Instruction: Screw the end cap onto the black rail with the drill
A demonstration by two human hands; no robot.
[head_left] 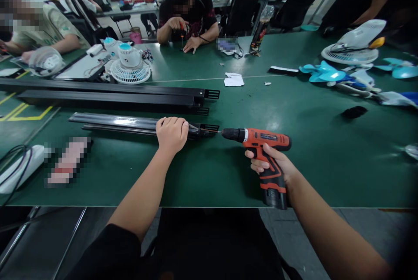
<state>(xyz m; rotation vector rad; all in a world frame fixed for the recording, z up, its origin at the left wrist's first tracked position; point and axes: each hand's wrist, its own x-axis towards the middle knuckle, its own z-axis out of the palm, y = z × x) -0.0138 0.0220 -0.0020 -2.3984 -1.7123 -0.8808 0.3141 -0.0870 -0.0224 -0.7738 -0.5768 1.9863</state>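
Observation:
In my right hand (272, 162) is an orange and black cordless drill (267, 138), my fingers wrapped round its handle. The drill points left, and its thin bit reaches the slotted end (209, 128) of a long black plastic-looking housing (117, 119). Whether the bit touches a screw there is too small to tell. My left hand (172, 134) is closed over the top of this housing near its right end, pressing it against the green table. Two similar long black housings (107, 97) lie side by side just behind it.
White fan parts (130, 69) stand at the back left, with blue fan blades (323, 72) at the right. A blurred phone-shaped object (69, 162) and a white cabled device (24, 169) lie front left. Across the table (209, 184), another person (187, 14) works with a screwdriver.

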